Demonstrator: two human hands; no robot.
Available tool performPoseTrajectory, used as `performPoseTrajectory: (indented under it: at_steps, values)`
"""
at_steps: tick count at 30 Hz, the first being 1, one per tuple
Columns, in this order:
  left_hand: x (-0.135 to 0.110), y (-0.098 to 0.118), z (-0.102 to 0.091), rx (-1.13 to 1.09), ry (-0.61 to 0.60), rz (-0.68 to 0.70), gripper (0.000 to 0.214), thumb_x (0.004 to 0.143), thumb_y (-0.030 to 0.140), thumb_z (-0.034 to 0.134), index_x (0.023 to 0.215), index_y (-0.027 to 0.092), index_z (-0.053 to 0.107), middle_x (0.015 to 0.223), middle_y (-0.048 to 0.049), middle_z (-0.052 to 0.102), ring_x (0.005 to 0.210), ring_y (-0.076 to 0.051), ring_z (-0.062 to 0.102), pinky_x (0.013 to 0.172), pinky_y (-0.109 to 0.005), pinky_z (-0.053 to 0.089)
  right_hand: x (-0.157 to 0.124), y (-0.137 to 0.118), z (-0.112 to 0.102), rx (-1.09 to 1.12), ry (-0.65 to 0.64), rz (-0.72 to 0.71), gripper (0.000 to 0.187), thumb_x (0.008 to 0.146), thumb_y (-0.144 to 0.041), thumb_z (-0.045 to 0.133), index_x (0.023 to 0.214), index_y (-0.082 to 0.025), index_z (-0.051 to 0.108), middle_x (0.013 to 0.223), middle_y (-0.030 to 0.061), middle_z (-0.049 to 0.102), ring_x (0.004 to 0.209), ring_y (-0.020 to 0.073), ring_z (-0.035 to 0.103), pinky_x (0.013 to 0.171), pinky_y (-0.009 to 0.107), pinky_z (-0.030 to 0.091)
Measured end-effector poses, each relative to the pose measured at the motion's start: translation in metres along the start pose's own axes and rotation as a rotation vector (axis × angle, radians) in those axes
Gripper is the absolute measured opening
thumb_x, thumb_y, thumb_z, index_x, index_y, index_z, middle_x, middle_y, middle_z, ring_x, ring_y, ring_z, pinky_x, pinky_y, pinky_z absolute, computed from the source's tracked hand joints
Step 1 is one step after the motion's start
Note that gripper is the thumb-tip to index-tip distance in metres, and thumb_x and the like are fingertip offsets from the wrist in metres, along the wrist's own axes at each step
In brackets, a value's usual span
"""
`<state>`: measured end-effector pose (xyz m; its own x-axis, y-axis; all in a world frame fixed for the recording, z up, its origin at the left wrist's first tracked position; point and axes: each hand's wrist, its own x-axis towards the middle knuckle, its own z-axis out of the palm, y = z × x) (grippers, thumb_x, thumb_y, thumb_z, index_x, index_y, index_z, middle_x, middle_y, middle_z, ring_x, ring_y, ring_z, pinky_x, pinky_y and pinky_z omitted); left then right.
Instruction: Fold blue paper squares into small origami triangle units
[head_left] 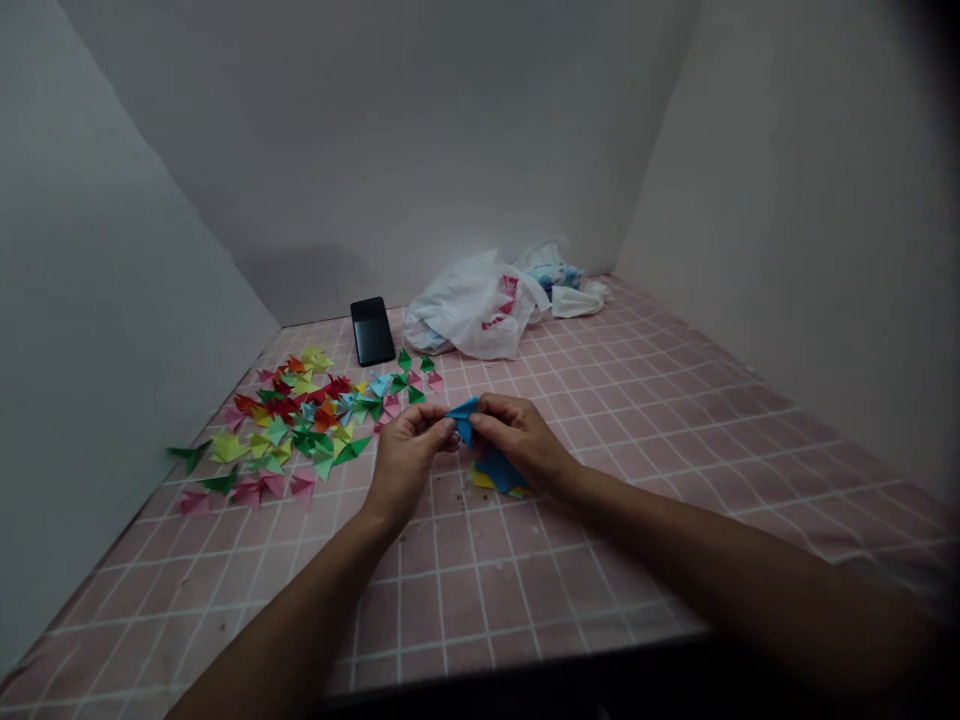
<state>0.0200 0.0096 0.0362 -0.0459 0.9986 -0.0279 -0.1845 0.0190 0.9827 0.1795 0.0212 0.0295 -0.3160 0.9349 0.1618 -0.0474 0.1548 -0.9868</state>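
Note:
A small piece of folded blue origami paper point(464, 410) is held up between my two hands, over the middle of the table. My left hand point(409, 450) pinches its left side between thumb and fingers. On the other side, my right hand point(529, 440) grips it, thumb in front and fingers curled behind. Beneath my right hand lies a small stack of coloured paper sheets point(498, 472), blue on top with yellow edges showing, partly hidden by that hand. Left of my hands spreads a heap of folded paper pieces point(322, 412) in red, green, yellow, pink and light blue.
Behind the heap a black smartphone point(373, 332) lies on the pink checked tablecloth point(450, 610). A white plastic bag point(480, 300) with red print sits at the back, crumpled packaging point(559, 280) beside it. Pale walls point(450, 150) enclose the table at the back and both sides.

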Motion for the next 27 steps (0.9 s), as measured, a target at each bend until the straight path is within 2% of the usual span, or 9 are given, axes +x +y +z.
performPoseTrajectory:
  at_steps: [11, 16, 21, 27]
  values:
    - [0.0018, -0.003, -0.0023, -0.01, -0.031, -0.028, 0.021, 0.067, 0.028, 0.079, 0.078, 0.013, 0.07, 0.063, 0.0007, 0.067, 0.055, -0.011, 0.06, 0.06, -0.024, 0.051, 0.0003, 0.0012, 0.0013, -0.011, 0.01, -0.02, 0.022, 0.082, -0.031, 0.06, 0.064, -0.02, 0.055, 0.057, -0.0038, 0.056, 0.05, 0.0095, 0.049, 0.049, 0.022, 0.038]
    - [0.0013, -0.0031, -0.002, -0.079, -0.074, -0.073, 0.023, 0.065, 0.028, 0.08, 0.078, 0.013, 0.069, 0.064, 0.0008, 0.066, 0.057, -0.01, 0.06, 0.061, -0.023, 0.052, 0.0003, 0.001, 0.0022, -0.074, 0.069, -0.026, 0.022, 0.081, -0.029, 0.059, 0.061, -0.02, 0.054, 0.056, -0.0039, 0.054, 0.049, 0.0096, 0.049, 0.048, 0.022, 0.038]
    - [-0.0009, 0.0004, -0.0004, 0.018, -0.068, 0.01, 0.023, 0.07, 0.029, 0.079, 0.085, 0.014, 0.071, 0.072, 0.0002, 0.069, 0.062, -0.012, 0.064, 0.064, -0.025, 0.054, -0.0001, 0.0011, 0.0028, -0.104, 0.133, -0.032, 0.023, 0.08, -0.028, 0.058, 0.059, -0.02, 0.052, 0.055, -0.0035, 0.054, 0.048, 0.0097, 0.049, 0.048, 0.022, 0.038]
    - [-0.001, 0.0025, -0.0016, 0.095, -0.04, 0.05, 0.024, 0.072, 0.036, 0.078, 0.078, 0.014, 0.069, 0.063, -0.0001, 0.067, 0.057, -0.012, 0.061, 0.059, -0.024, 0.052, -0.0009, 0.0015, 0.0047, -0.032, 0.097, 0.006, 0.024, 0.08, -0.031, 0.06, 0.061, -0.02, 0.05, 0.055, -0.0039, 0.054, 0.048, 0.0097, 0.05, 0.048, 0.022, 0.039]
